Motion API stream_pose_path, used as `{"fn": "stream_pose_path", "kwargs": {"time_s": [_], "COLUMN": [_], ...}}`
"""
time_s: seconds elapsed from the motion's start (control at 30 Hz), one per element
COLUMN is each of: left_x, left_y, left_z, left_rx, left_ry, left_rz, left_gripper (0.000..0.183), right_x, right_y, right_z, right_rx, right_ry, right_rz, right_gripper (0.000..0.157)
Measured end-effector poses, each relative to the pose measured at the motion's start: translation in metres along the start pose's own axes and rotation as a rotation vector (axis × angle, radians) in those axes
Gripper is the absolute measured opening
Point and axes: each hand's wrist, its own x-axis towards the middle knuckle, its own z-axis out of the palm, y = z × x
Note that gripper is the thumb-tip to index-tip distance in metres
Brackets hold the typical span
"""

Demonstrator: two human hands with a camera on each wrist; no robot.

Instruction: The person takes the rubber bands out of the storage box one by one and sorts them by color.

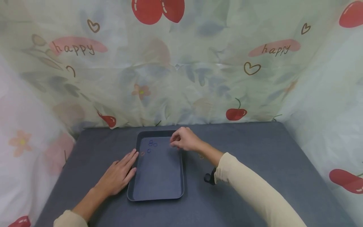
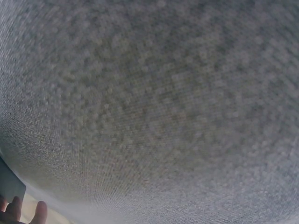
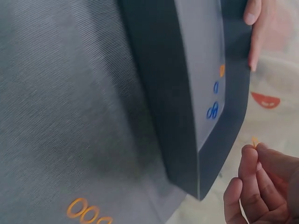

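A dark shallow tray (image 1: 158,176) lies on the table. My left hand (image 1: 116,176) rests at its left rim, fingers extended. Over the tray's far right corner, my right hand (image 1: 185,139) pinches a small orange ring (image 3: 254,141) between thumb and index fingertip. Several small blue rings (image 1: 149,151) and one orange ring (image 1: 142,154) lie inside the tray, toward its far left. More orange rings (image 3: 89,214) lie in a row on the table right of the tray, partly hidden by my right forearm in the head view.
A dark grey cloth (image 1: 244,142) covers the table. Patterned curtains (image 1: 181,78) with cherries and flowers enclose the back and both sides. A black wrist mount (image 1: 210,178) hangs under my right sleeve. The left wrist view is mostly blurred grey cloth.
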Motion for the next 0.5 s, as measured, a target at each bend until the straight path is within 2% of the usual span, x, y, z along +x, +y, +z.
{"fn": "stream_pose_path", "kwargs": {"time_s": [0.5], "left_x": [0.000], "left_y": [0.000], "left_z": [0.000], "left_rx": [-0.007], "left_ry": [-0.002], "left_rz": [0.000], "left_gripper": [0.061], "right_x": [-0.028], "right_y": [0.033], "right_z": [-0.019], "right_rx": [-0.022], "right_ry": [0.046], "right_rz": [0.040], "right_gripper": [0.007]}}
